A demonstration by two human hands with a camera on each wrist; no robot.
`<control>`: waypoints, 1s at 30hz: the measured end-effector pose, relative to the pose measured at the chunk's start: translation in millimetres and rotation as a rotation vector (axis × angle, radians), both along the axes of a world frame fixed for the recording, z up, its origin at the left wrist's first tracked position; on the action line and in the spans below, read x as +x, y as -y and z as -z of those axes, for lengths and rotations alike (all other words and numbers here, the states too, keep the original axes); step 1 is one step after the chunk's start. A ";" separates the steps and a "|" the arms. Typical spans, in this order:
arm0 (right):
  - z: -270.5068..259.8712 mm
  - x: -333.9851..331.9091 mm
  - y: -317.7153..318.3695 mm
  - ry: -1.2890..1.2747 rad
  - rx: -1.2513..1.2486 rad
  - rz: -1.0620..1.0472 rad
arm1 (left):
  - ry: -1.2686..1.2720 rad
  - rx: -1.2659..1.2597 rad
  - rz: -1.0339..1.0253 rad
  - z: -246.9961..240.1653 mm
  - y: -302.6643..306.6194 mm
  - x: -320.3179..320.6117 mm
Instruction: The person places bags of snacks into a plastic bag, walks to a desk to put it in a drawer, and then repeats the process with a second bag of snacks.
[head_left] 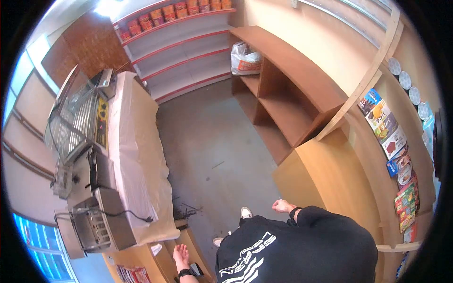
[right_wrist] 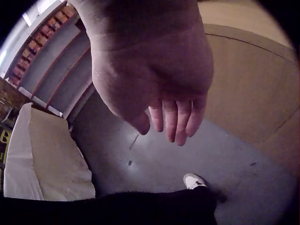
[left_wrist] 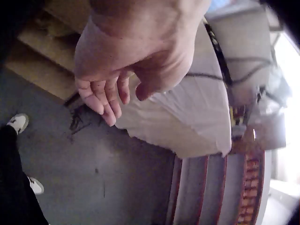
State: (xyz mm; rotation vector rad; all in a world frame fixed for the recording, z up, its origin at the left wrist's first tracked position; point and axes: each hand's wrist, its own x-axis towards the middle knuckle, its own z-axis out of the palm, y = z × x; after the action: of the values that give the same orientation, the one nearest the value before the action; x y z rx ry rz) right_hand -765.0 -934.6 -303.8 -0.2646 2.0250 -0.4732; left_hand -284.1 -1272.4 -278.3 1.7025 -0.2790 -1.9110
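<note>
While grey floor (head_left: 212, 137) is bounded in the head view by a draped counter (head_left: 137, 160) and brown shelving (head_left: 302, 70), walking room is offered between; print on packets (head_left: 388, 123) is too small to be read. From the left wrist, the left hand (left_wrist: 129, 65) is seen near wooden shelves (left_wrist: 51, 54), fingers loosely curled. From the right wrist, the right hand (right_wrist: 154, 79) is seen beside a wooden cabinet (right_wrist: 253, 84), fingers close together.

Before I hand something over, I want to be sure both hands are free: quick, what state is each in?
Left hand: open, relaxed, holding nothing.
Right hand: open, relaxed, holding nothing.
</note>
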 end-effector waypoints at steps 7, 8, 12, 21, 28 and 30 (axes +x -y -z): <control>-23.1 -71.9 11.7 -0.134 -0.140 0.063 | 0.367 -0.486 1.011 -32.7 107.3 -185.0; -24.3 -81.5 12.2 -0.125 -0.180 0.107 | 0.460 -0.597 1.147 -34.5 120.5 -210.7; -25.6 -106.6 16.2 -0.070 -0.153 0.188 | 0.715 -0.945 1.505 -100.7 136.3 -298.1; 55.2 -126.6 33.3 -0.035 -0.225 0.277 | 0.595 -0.796 2.370 -49.6 192.2 -389.0; 1.9 -190.1 62.2 0.098 -0.101 0.540 | 0.737 -0.694 2.241 39.4 331.3 -474.6; -37.8 -218.7 93.1 0.070 -0.121 0.576 | 0.807 -0.777 2.454 69.8 382.0 -496.2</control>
State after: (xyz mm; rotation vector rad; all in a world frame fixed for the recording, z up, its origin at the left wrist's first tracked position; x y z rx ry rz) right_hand -983.8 -1027.6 -266.0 0.2727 1.9903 -0.9479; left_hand -780.4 -1654.4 -348.2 0.7831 -3.8456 -0.8452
